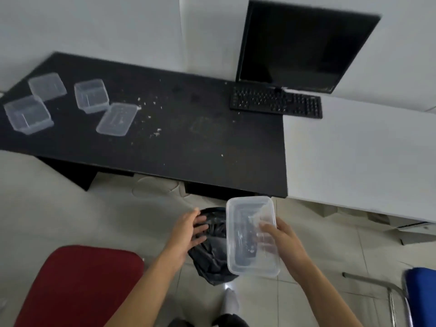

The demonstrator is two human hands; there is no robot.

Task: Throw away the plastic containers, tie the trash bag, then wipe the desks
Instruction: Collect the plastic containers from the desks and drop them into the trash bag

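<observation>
Both hands (188, 232) (286, 244) over trash bag (212, 253)

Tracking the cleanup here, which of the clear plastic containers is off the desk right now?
The container held in the right hand above the black trash bag; the four others lie on the black desk.

No legible text, labels, brands or numbers were found. The keyboard (276, 103) keys showed pale marks, too blurred to read. The monitor (304, 47) screen was dark and its bezel showed no readable logo. The clear plastic containers (92, 96) on the table (188, 138) carried no readable print or embossing.
</observation>
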